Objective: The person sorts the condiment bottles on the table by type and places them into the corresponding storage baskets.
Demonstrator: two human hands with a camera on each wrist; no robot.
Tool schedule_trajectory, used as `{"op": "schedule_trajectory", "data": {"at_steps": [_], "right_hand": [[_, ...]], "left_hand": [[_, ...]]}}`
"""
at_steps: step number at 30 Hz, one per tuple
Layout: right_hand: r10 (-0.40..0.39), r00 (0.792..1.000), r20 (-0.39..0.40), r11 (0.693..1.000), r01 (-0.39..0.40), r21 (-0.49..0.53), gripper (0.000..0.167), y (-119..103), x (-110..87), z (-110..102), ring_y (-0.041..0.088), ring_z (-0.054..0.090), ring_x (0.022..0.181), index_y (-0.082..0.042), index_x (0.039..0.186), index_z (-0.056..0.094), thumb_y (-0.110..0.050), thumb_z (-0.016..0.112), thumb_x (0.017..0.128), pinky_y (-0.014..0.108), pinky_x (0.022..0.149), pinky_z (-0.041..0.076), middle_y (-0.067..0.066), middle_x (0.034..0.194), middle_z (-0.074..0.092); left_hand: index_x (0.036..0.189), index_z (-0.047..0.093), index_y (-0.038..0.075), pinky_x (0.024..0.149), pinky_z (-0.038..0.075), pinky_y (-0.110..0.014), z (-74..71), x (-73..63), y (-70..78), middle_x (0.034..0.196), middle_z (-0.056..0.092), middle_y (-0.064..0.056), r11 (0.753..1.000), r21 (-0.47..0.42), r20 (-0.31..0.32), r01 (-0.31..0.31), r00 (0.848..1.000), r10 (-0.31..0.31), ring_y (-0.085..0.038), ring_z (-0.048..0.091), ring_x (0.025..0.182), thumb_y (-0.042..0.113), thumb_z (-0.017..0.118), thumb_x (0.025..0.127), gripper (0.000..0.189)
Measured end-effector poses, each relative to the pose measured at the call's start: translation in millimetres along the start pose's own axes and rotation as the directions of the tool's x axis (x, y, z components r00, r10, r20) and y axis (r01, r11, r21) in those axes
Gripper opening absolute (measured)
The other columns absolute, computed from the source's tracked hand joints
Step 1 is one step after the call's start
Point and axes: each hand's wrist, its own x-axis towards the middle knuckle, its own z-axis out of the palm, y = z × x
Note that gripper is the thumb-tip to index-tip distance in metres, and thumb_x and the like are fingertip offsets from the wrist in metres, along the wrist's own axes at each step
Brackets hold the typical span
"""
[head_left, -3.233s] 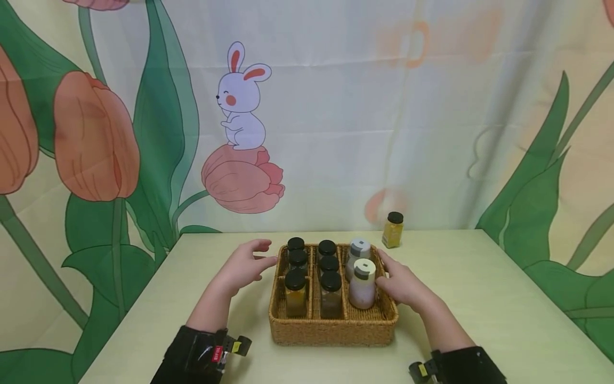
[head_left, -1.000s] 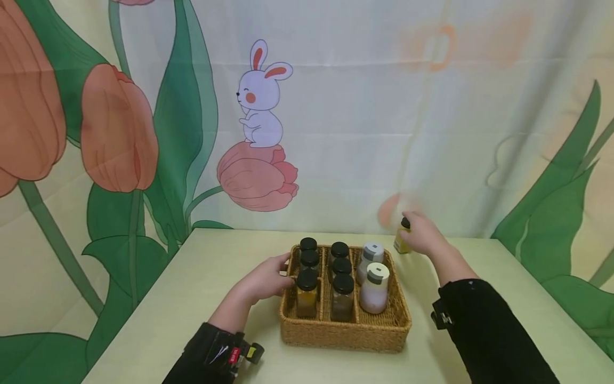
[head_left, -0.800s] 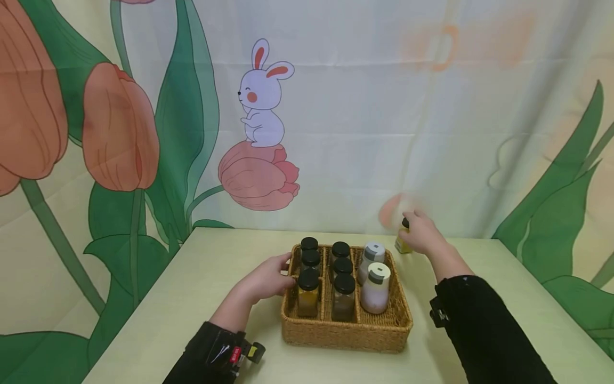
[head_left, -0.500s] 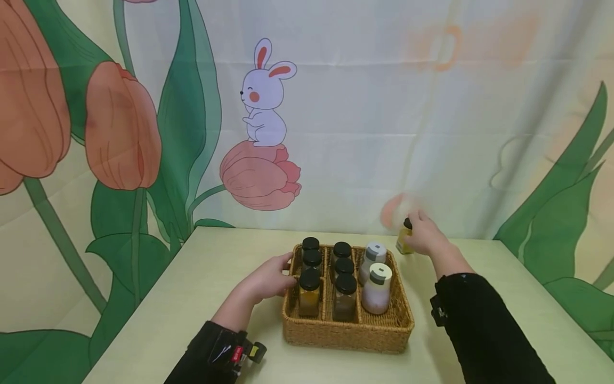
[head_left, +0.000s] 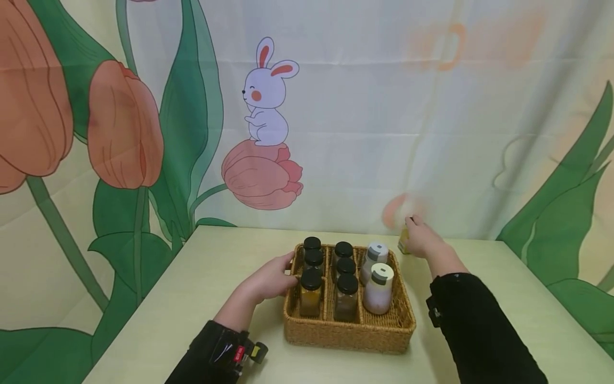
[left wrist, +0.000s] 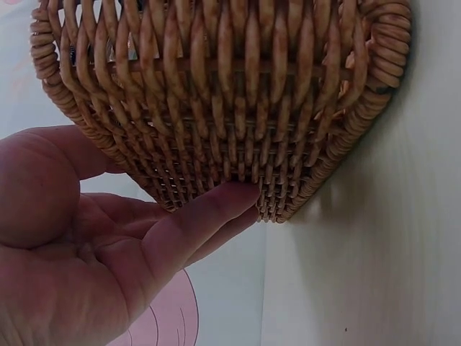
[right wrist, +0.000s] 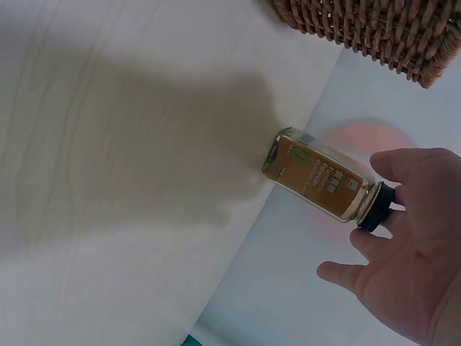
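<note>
My left hand (head_left: 268,280) holds the left side of a divided wicker basket (head_left: 347,337). In the left wrist view its thumb goes over the rim while the fingers lie against the woven outer wall (left wrist: 230,94). Near the back of the table, my right hand (head_left: 423,240) pinches the black cap of a small glass jar labelled turmeric powder (right wrist: 317,175), seen best in the right wrist view. In the head view the hand partly hides this jar (head_left: 404,242). Whether its base touches the table cannot be told.
Black-capped spice jars (head_left: 346,298) fill the left and middle compartments. Two white-capped bottles (head_left: 378,290) stand in the right one, with bare wicker in front of them. A printed curtain (head_left: 345,160) hangs behind the pale table (head_left: 192,277).
My left hand has gone from beside the basket to holding its side. My right hand has left the basket's right side and taken the turmeric jar by its cap. The view has shifted slightly.
</note>
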Motion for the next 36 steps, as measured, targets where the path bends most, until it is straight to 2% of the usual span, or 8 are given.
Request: {"op": "schedule_trajectory", "data": {"at_steps": [7, 13, 17, 19, 23, 29, 36], "right_hand": [[0.003, 1.000, -0.015, 1.000, -0.004, -0.003, 0.070, -1.1, -1.2, 0.3, 0.058, 0.016, 0.143, 0.014, 0.156, 0.014, -0.002, 0.046, 0.096, 0.064, 0.114, 0.021, 0.039, 0.159, 0.008], [0.016, 0.999, -0.034, 1.000, -0.016, -0.012, 0.063, -1.2, -2.2, -1.4, 0.059, 0.027, 0.138, 0.016, 0.153, 0.023, -0.001, 0.044, 0.096, 0.064, 0.111, 0.029, 0.040, 0.156, 0.015], [0.042, 0.998, -0.052, 0.999, -0.043, -0.014, 0.054, -0.7, -2.8, -2.8, 0.058, 0.040, 0.128, 0.014, 0.148, 0.031, -0.004, 0.045, 0.099, 0.063, 0.102, 0.041, 0.041, 0.152, 0.021], [0.054, 0.997, -0.055, 0.998, -0.054, -0.013, 0.050, 0.4, -2.8, -3.2, 0.057, 0.046, 0.120, 0.013, 0.146, 0.034, -0.005, 0.048, 0.100, 0.059, 0.092, 0.046, 0.041, 0.150, 0.021], [0.047, 0.997, -0.056, 0.999, -0.048, -0.012, 0.042, 1.8, -3.9, -4.9, 0.050, 0.052, 0.107, 0.012, 0.140, 0.039, -0.004, 0.049, 0.102, 0.052, 0.080, 0.047, 0.041, 0.145, 0.024], [0.012, 0.997, -0.073, 1.000, -0.014, -0.020, 0.036, 3.5, -6.4, -7.6, 0.049, 0.053, 0.114, 0.011, 0.134, 0.047, -0.002, 0.051, 0.100, 0.059, 0.092, 0.047, 0.036, 0.129, 0.048], [-0.029, 0.998, -0.058, 0.997, 0.024, -0.079, 0.044, 4.3, -9.7, -11.3, 0.054, 0.049, 0.122, 0.013, 0.141, 0.046, -0.003, 0.054, 0.100, 0.062, 0.097, 0.044, 0.038, 0.132, 0.050]], "left_hand": [[0.161, 0.024, 0.001, 0.078, 0.060, -0.043, -1.4, 0.7, 1.7, 0.148, 0.046, -0.030, 1.000, 0.019, -0.001, -0.005, 1.000, 0.005, -0.030, 0.065, 0.108, 0.004, 0.061, 0.092, 0.078], [0.161, 0.023, 0.001, 0.076, 0.059, -0.041, -1.3, 0.3, 2.5, 0.148, 0.046, -0.030, 1.000, 0.011, -0.006, -0.009, 1.000, 0.009, -0.027, 0.066, 0.101, 0.003, 0.060, 0.092, 0.078], [0.161, 0.023, 0.001, 0.076, 0.060, -0.041, -0.3, 0.1, 1.6, 0.149, 0.045, -0.030, 1.000, 0.008, -0.007, -0.003, 1.000, 0.003, -0.027, 0.066, 0.102, 0.003, 0.060, 0.092, 0.079], [0.161, 0.023, 0.001, 0.076, 0.060, -0.041, 0.4, 0.1, 1.1, 0.149, 0.045, -0.030, 1.000, 0.006, -0.006, 0.000, 1.000, 0.000, -0.027, 0.066, 0.104, 0.003, 0.060, 0.092, 0.079], [0.161, 0.024, 0.002, 0.078, 0.060, -0.044, 0.9, 0.0, 0.5, 0.149, 0.045, -0.030, 1.000, -0.005, -0.006, 0.000, 1.000, 0.000, -0.030, 0.066, 0.108, 0.003, 0.061, 0.092, 0.079], [0.161, 0.025, 0.002, 0.079, 0.060, -0.045, 0.4, -0.4, -1.1, 0.149, 0.045, -0.030, 1.000, -0.005, -0.003, -0.003, 1.000, 0.003, -0.032, 0.065, 0.111, 0.004, 0.062, 0.092, 0.079], [0.161, 0.024, 0.001, 0.079, 0.059, -0.046, 0.6, -0.6, -1.5, 0.150, 0.043, -0.031, 1.000, -0.015, 0.003, -0.003, 1.000, 0.003, -0.035, 0.064, 0.114, 0.005, 0.063, 0.093, 0.079]]}}
